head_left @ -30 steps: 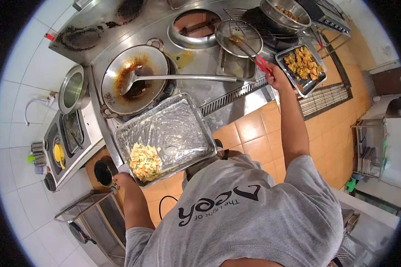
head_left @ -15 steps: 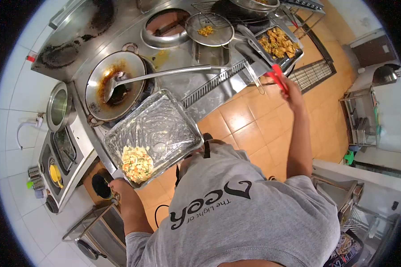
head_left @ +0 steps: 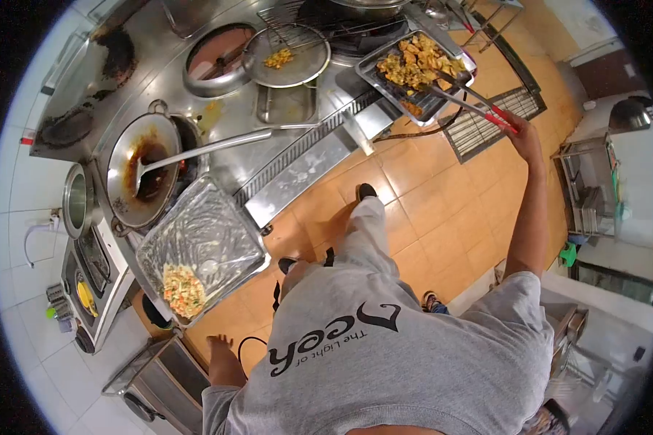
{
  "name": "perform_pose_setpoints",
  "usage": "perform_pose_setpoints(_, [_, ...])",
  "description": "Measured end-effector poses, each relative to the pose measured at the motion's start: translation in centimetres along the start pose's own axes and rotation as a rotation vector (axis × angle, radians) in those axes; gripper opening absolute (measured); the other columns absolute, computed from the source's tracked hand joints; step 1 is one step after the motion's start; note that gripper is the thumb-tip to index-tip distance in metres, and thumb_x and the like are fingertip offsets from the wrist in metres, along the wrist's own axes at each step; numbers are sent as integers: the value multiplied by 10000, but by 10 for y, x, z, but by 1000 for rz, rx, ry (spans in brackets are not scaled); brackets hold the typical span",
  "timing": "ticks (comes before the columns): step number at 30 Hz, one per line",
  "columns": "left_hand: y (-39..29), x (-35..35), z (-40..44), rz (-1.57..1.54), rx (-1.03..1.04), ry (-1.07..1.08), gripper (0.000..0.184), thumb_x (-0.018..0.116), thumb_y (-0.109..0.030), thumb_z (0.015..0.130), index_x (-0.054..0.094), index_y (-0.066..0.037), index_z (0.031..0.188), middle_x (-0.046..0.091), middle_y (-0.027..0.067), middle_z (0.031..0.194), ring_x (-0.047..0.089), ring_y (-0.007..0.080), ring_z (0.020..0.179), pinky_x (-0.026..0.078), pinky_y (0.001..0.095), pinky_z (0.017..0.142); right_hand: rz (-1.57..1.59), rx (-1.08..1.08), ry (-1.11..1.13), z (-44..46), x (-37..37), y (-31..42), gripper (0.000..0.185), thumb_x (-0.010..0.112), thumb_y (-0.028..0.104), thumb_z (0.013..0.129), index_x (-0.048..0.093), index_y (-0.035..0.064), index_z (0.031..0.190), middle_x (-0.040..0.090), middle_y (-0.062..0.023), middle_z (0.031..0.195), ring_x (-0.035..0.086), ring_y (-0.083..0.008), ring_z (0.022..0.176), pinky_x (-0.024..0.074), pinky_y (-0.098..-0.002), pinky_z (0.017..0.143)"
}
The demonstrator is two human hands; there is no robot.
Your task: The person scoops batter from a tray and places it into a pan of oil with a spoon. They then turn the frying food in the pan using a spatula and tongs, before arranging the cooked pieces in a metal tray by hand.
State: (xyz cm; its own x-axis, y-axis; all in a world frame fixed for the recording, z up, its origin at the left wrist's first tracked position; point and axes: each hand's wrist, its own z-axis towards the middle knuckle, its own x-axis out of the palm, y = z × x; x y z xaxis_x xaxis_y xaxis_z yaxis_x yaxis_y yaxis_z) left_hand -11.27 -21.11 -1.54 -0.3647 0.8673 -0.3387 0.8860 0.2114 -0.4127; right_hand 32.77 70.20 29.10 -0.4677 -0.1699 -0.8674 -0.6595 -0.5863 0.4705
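Observation:
My right hand (head_left: 524,140) is closed around the red handles of metal tongs (head_left: 477,109). The tongs' tips reach into browned, fried-looking food pieces (head_left: 416,62) in a metal tray (head_left: 367,71) at the upper right. Low on the left, my left hand (head_left: 220,345) hangs with its fingers apart and holds nothing. Above it is a large glossy rectangular tray (head_left: 232,270), not touched by the hand. In that tray's near left corner lies a pale chopped mixture with orange and green bits (head_left: 183,291).
A wok (head_left: 116,161) with dark brown residue and a long ladle (head_left: 218,147) in it sits on the stove. A mesh strainer (head_left: 309,67) with food bits lies beside a round lid (head_left: 204,88). A steel pot (head_left: 75,201) stands left. Tiled floor (head_left: 406,217) lies below.
My right hand has moved outward to the right, and its tongs now reach into the food tray. My left hand has come away from the large tray's corner, lower down. The view has shifted.

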Motion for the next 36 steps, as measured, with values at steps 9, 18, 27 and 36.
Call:
perform_pose_setpoints(9, [166, 247, -234, 1324, 13, 758, 317, 448, -377, 859, 591, -106, 940, 610, 17, 883, 567, 199, 735, 467, 362, 683, 99, -82, 382, 117, -20, -72, 385, 647, 30, 760, 559, 23, 1135, 616, -118, 1046, 606, -195, 889, 501, -307, 714])
perform_pose_setpoints(18, [200, 570, -600, 1139, 1595, 1216, 214, 570, -216, 826, 585, -23, 916, 576, 124, 762, 565, 267, 727, 443, 360, 710, 530, 78, 234, 103, -42, -156, 426, 629, 152, 820, 507, 7, 1202, 587, -49, 949, 524, -95, 783, 435, -226, 647])
perform_pose_setpoints(27, [279, 715, -614, 1289, 1955, 808, 277, 661, -237, 731, 627, -120, 980, 495, 69, 1073, 471, 273, 1015, 420, 422, 854, 792, 313, 118, 70, -12, -159, 461, 596, 174, 834, 471, -2, 1241, 525, -2, 821, 425, -61, 665, 355, -192, 571])
perform_pose_setpoints(36, [287, 704, -606, 1222, 1855, 996, 191, 584, -219, 738, 574, -133, 908, 599, 66, 804, 495, 277, 932, 370, 456, 765, 862, 268, 135, 88, 8, -164, 438, 565, 224, 863, 479, 10, 1236, 509, 6, 819, 407, -58, 644, 343, -195, 553])
